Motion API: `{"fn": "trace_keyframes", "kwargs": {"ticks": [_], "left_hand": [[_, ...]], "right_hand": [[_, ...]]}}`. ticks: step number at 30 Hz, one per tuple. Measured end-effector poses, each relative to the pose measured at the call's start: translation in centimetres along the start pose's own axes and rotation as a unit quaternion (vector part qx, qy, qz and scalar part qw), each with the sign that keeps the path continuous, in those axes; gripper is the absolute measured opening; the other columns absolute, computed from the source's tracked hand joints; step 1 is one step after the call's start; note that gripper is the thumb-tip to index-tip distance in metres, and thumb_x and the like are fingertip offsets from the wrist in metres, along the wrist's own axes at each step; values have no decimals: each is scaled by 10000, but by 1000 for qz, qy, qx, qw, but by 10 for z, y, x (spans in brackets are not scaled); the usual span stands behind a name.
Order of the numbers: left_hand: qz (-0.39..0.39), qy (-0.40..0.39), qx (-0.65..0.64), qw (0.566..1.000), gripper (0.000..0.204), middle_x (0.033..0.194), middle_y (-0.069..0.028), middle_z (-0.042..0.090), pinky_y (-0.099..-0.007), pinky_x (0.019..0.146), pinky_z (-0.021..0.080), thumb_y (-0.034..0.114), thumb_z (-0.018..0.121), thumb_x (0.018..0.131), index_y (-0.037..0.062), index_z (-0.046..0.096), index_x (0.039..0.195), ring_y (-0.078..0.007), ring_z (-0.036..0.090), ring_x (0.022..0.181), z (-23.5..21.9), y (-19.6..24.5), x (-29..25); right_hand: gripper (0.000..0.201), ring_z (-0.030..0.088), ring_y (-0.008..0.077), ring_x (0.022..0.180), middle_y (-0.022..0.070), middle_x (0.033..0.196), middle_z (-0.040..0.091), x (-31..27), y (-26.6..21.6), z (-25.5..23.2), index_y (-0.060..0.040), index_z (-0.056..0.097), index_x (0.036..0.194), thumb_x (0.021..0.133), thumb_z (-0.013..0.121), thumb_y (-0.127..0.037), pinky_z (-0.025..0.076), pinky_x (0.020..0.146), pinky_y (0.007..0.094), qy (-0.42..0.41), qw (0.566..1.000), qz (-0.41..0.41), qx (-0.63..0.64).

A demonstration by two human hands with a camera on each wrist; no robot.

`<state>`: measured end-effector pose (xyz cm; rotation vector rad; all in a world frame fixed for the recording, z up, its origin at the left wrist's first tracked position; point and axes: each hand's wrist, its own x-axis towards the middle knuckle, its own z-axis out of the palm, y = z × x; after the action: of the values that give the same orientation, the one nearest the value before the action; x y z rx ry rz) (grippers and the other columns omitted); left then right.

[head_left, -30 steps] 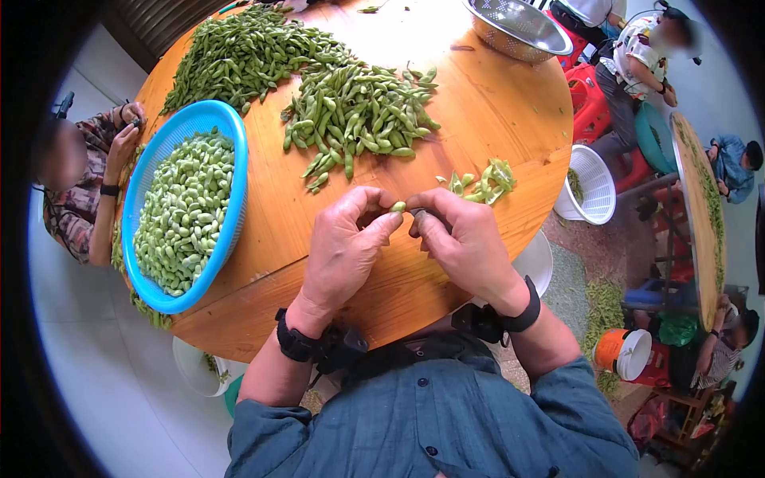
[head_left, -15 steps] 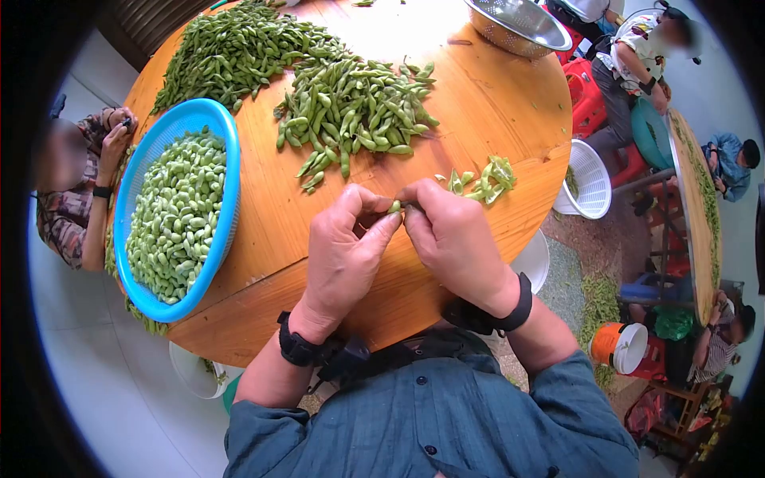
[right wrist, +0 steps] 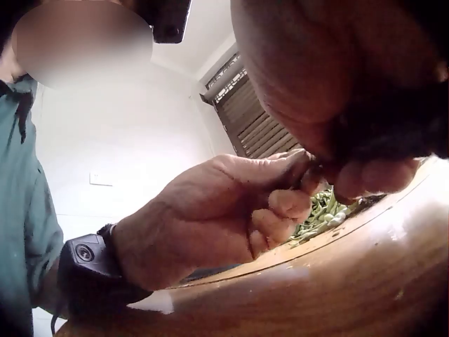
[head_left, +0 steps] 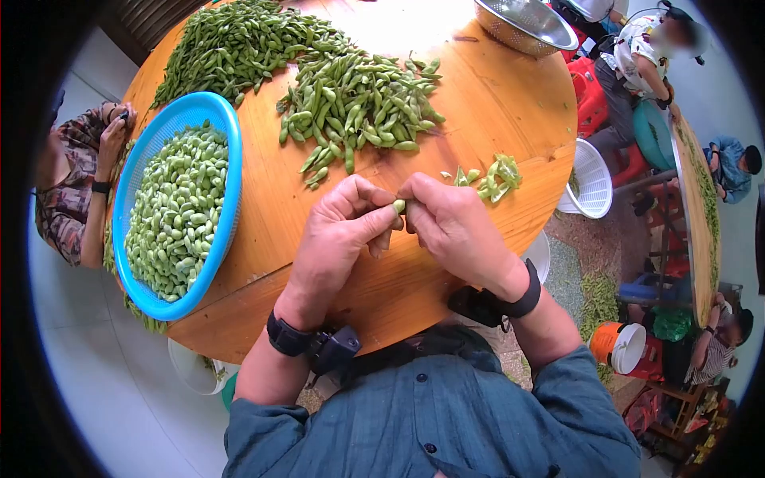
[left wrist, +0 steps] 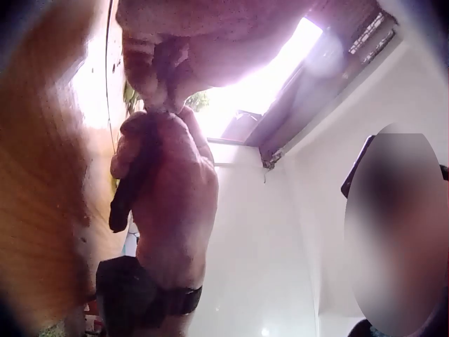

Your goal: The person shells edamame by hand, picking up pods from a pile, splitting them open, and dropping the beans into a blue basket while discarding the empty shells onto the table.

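Over the near part of the round wooden table (head_left: 271,319), my hands meet fingertip to fingertip. Between thumb and forefinger my left hand (head_left: 331,231) pinches a small green soybean pod (head_left: 399,206). The right hand (head_left: 458,227) has thumb and forefinger drawn together at the pod's other side, its other fingers curled under. Both wrist views show the fingertips pressed close, hiding most of the pod. Left of the hands is a blue basket (head_left: 233,127) full of shelled green beans (head_left: 179,207). Split, flattened husks (head_left: 500,177) lie just beyond the right hand.
A pile of whole pods (head_left: 351,107) lies ahead, joining a larger heap (head_left: 239,48) behind. A metal colander (head_left: 530,32) stands at the far right edge. Beside the table are a white basket (head_left: 594,187) and a seated person (head_left: 76,179). Other people sit at another table (head_left: 695,215).
My left hand has turned slightly, with the pod now showing rounder at its fingertips. The right hand's fingers have closed in toward it. The view has shifted slightly.
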<state>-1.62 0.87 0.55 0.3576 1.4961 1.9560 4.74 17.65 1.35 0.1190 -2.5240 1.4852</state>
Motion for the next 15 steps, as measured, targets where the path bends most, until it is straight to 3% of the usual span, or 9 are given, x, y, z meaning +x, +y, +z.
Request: {"fn": "trace_keyframes", "kwargs": {"ticks": [3, 5, 6, 8, 11, 12, 13, 14, 15], "left_hand": [[-35, -10, -9, 999, 110, 829, -14, 644, -221, 582, 445, 53, 652, 908, 38, 581, 990, -77, 572, 672, 1, 2, 0], [82, 46, 209, 973, 86, 828, -15, 643, -249, 576, 448, 54, 655, 905, 43, 596, 967, -87, 581, 686, 10, 2, -3], [82, 46, 208, 974, 86, 828, -15, 643, -249, 576, 448, 54, 655, 905, 43, 596, 967, -87, 581, 686, 8, 1, -2], [208, 45, 361, 908, 69, 811, -3, 626, -268, 578, 448, 55, 664, 897, 46, 613, 943, -95, 583, 704, 1, -3, 1], [215, 69, 384, 895, 58, 764, 6, 597, -242, 556, 434, 81, 646, 920, 29, 619, 914, -78, 559, 653, 6, -5, 1], [216, 70, 384, 895, 58, 764, 6, 597, -242, 556, 434, 81, 646, 920, 29, 619, 914, -78, 559, 653, 7, -4, 0], [122, 65, 254, 957, 76, 747, 9, 588, -226, 540, 423, 96, 630, 936, 22, 621, 920, -66, 541, 621, 8, -2, 0], [25, 58, 117, 991, 100, 729, 13, 579, -210, 524, 412, 111, 613, 951, 14, 622, 926, -53, 522, 589, 9, -1, -1], [25, 58, 118, 991, 100, 729, 13, 579, -210, 524, 412, 111, 613, 951, 14, 622, 926, -53, 522, 589, 8, -1, -1]], "right_hand": [[58, 605, 282, 572, 173, 677, 585, -1, 2, 0, 30, 571, 915, 879, 542, -5, 466, 545, 360, 5, 1000, 6, -15], [52, 599, 275, 566, 168, 672, 582, 1, 2, -1, 30, 574, 897, 877, 543, -6, 466, 544, 358, 15, 999, -14, -42], [50, 592, 268, 560, 163, 667, 579, 1, 2, -2, 30, 576, 880, 874, 544, -8, 465, 544, 355, 26, 997, -34, -69], [51, 589, 278, 560, 168, 664, 578, 0, 1, -1, 28, 578, 872, 871, 552, -16, 462, 542, 360, 28, 998, -27, -56], [55, 588, 299, 563, 176, 663, 578, 0, -2, -1, 23, 582, 851, 863, 570, -30, 457, 540, 370, 34, 998, -16, -51], [60, 591, 308, 566, 179, 664, 579, 0, -3, -1, 19, 583, 838, 859, 579, -36, 455, 539, 375, 39, 997, -8, -60], [60, 591, 308, 566, 179, 664, 579, -1, -4, -1, 19, 583, 838, 859, 579, -36, 455, 539, 375, 37, 997, -9, -59], [80, 600, 357, 610, 198, 669, 584, -2, -5, -2, 9, 581, 811, 855, 588, -57, 469, 556, 412, 37, 996, -10, -77], [103, 609, 406, 654, 217, 673, 588, -3, -5, -2, -1, 579, 784, 850, 597, -78, 484, 573, 449, 37, 995, -11, -96]]}}
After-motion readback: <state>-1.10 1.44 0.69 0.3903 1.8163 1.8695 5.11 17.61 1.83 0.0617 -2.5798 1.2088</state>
